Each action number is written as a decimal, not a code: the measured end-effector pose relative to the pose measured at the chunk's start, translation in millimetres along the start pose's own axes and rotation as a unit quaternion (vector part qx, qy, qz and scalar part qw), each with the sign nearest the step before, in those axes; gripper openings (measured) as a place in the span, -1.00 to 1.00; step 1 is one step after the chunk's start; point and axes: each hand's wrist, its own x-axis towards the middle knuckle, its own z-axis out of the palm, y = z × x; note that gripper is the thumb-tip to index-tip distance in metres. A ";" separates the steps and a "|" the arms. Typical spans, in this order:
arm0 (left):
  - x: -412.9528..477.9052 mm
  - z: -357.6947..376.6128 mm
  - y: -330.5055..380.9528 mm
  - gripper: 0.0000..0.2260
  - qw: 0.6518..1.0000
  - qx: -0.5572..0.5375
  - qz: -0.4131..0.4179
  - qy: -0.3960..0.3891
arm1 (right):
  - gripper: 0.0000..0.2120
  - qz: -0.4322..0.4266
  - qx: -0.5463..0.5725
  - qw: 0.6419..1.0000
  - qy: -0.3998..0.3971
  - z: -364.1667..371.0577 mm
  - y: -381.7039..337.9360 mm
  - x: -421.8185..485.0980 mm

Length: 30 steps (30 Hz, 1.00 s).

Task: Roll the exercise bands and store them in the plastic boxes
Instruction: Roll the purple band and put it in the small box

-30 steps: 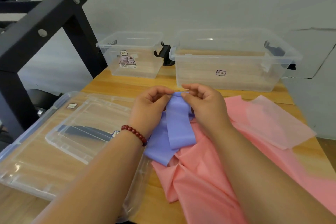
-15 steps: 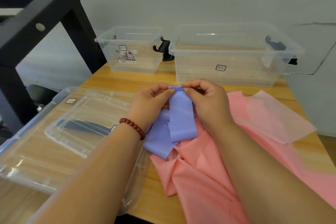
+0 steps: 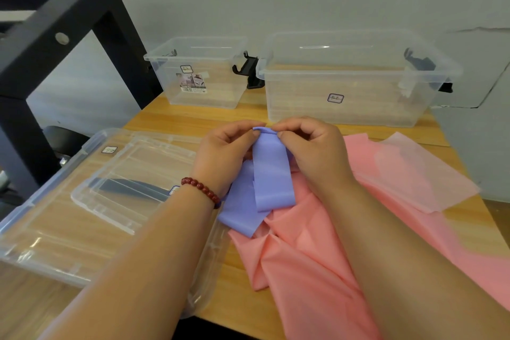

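A purple exercise band [image 3: 271, 174] hangs from my fingers over the middle of the table, its top edge curled into a small fold. My left hand [image 3: 220, 154] pinches that edge on the left and my right hand [image 3: 314, 152] pinches it on the right. Its loose end lies on a large pink band [image 3: 311, 257] spread over the right half of the table. A paler pink band [image 3: 422, 174] lies at the far right. Two clear plastic boxes stand open at the back: a small one [image 3: 198, 74] and a larger one [image 3: 356, 83].
Two clear lids [image 3: 91, 201] lie stacked at the left, reaching over the wooden table's [image 3: 193, 119] front and left edges. A black metal frame [image 3: 55, 36] rises at the left. The wall runs close behind the boxes. Black latches stick out from the boxes' sides.
Both hands stay pinched on the purple band's top edge, which has curled over a little more. The view has shifted slightly.
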 end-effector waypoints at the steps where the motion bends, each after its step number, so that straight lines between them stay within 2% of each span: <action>1: -0.1 -0.2 0.2 -0.79 1.000 0.007 0.011 0.000 | -0.72 -0.007 -0.003 1.000 -0.001 0.0 -0.9 0.3; 3: -0.3 -1.2 1.2 -0.77 0.999 0.025 0.035 -0.005 | -0.76 -0.011 -0.010 1.000 0.002 0.0 -2.2 1.5; 9: 0.7 -5.1 14.1 -0.76 0.995 0.065 0.078 0.003 | -0.69 -0.011 -0.004 1.000 -0.012 -0.5 -9.4 6.3; 12: 0.6 -8.2 23.2 -0.78 0.997 0.059 0.043 -0.023 | -0.73 -0.044 -0.066 0.997 0.002 -0.2 -9.6 7.0; 15: -0.1 -9.8 24.1 -0.86 0.999 0.027 0.008 -0.040 | -0.73 -0.011 -0.051 0.999 -0.011 -0.1 -10.0 6.2; 25: 5.5 -8.0 22.7 -0.89 0.997 0.061 0.041 -0.023 | -0.68 0.012 -0.001 1.000 -0.002 4.4 -8.2 6.1; 30: 12.6 -8.1 22.5 -0.85 0.997 0.057 0.042 -0.019 | -0.74 0.010 0.006 1.000 -0.007 4.2 -9.1 8.6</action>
